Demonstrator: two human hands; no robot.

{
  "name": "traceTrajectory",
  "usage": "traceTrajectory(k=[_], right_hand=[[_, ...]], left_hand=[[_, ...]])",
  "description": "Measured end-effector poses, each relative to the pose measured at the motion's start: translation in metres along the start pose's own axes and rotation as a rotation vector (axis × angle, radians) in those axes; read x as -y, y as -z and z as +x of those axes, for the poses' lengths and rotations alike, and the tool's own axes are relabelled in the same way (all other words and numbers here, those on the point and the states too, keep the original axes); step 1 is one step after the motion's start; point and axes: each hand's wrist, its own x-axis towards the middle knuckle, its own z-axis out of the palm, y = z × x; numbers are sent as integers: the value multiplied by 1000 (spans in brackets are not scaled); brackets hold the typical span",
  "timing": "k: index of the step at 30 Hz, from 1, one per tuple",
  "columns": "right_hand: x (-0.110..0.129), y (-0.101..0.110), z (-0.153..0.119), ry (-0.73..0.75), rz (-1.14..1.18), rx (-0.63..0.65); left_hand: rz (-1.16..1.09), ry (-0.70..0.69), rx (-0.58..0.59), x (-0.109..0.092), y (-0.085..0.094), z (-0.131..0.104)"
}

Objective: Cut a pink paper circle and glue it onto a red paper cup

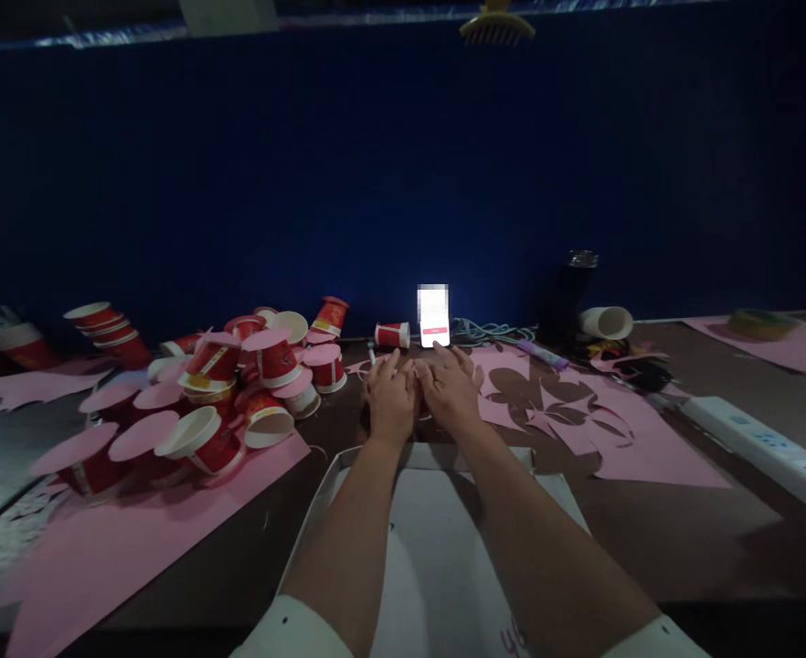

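The two hands are close together over the brown tabletop [663, 548], and both forearms reach forward above a shallow white box [420, 567]. The left hand [390, 395] and the right hand [450, 388] show their backs, and the fingers are bent, partly hidden; I cannot tell whether they grip something or are only closed. Just behind the hands, a bright phone [434, 317] stands upright, and beside it, to the left, a small red cup [392, 334] lies on its side. Farther left there is a pile of red paper cups [211, 366], some of them topped with pink discs [143, 434], and a pink sheet [184, 530] lies partly under this pile. To the right of the hands lies pink paper [650, 452] with cut-out holes, near a purple tube [544, 355]. A grey cable [495, 332] lies beside the phone, and a white power strip [766, 450] is at the far right.
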Motion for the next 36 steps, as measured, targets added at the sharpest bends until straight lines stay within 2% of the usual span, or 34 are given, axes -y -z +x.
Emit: traceTrajectory(k=[12,16,18,20,23,26,30,36], right_hand=[[-2,-3,-4,-7,18,-5],[-11,-4,1,-35,142,-133],[-18,-3,6,-107,237,-222],[-25,-2,10,-209,308,-259],[-32,-6,12,-312,327,-212],[-33,-15,10,-290,270,-133],[-29,-24,7,-258,228,-91],[-25,-25,5,-243,180,-51]], left_hand=[[-27,-3,18,1,0,1],[-127,-27,-12,6,-4,4],[-214,16,-89,12,-6,6],[-272,97,-168,17,-9,7],[-276,141,-193,20,-10,8],[-235,78,-143,18,-10,6],[-165,24,-81,12,-9,4],[-125,-9,-6,8,-7,3]])
